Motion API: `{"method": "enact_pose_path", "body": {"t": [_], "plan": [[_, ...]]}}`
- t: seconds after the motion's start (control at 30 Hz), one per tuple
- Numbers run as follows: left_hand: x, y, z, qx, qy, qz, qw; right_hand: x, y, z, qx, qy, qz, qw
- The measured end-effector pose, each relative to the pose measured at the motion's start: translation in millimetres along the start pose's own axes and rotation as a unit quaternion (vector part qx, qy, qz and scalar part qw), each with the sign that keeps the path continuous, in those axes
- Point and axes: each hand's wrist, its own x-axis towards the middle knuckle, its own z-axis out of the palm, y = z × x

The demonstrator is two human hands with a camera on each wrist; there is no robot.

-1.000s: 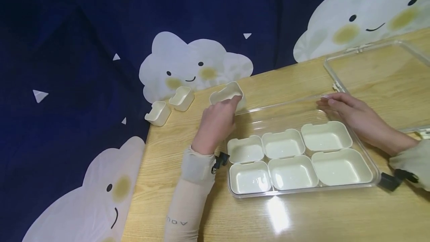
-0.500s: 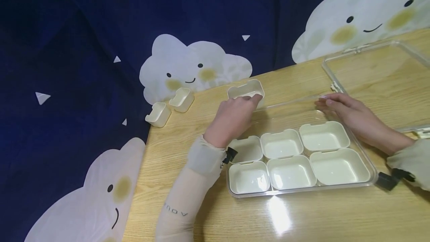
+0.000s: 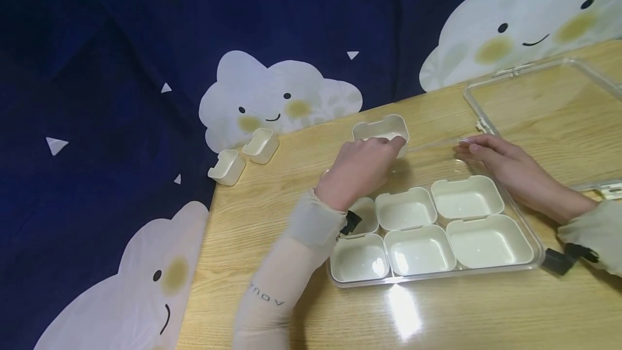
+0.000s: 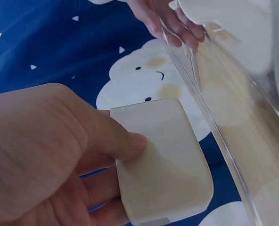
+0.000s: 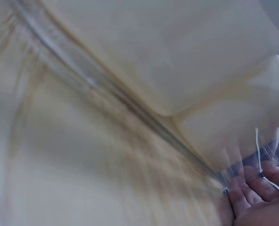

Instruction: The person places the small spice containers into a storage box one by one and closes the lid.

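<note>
A cream plastic bin (image 3: 381, 129) with a notched rim is gripped by my left hand (image 3: 358, 169) above the far side of the clear box (image 3: 437, 275). In the left wrist view the thumb lies on the flat face of the bin (image 4: 165, 176), with the other fingers behind it. My right hand (image 3: 510, 169) holds the box's far right corner; in the right wrist view its fingers (image 5: 259, 190) bend round the clear wall. Several matching bins (image 3: 410, 209) sit in two rows in the near part of the box.
Two smaller cream bins (image 3: 262, 145) stand at the table's far left corner. A clear lid (image 3: 515, 72) with white latches lies at the right, behind my right hand. A dark blue cloud-patterned cloth (image 3: 291, 9) hangs past the table's back edge.
My left hand has carried the cream bin to the right along the far side of the box. My right hand has stayed at the corner.
</note>
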Motion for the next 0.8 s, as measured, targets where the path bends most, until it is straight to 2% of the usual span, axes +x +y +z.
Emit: {"method": "enact_pose_path", "body": {"t": [0.2,0.37,0.53,0.8], "plan": [[9.4,8.9,0.9,0.004,-0.033,0.006,0.9994,-0.4,0.1,0.2,-0.041,-0.003,0.002,0.9991],[14.8,18.2,2.7,0.016,-0.048,0.026,0.9984,-0.9,-1.1,0.5,-0.040,-0.005,0.008,0.9991],[16.3,27.3,4.1,0.024,-0.042,0.042,0.9980,-0.8,-1.7,-0.3,-0.049,-0.005,0.016,0.9987],[20.4,44.3,2.0,0.035,-0.056,0.060,0.9960,-1.4,-2.4,-0.8,-0.066,0.005,0.018,0.9976]]}}
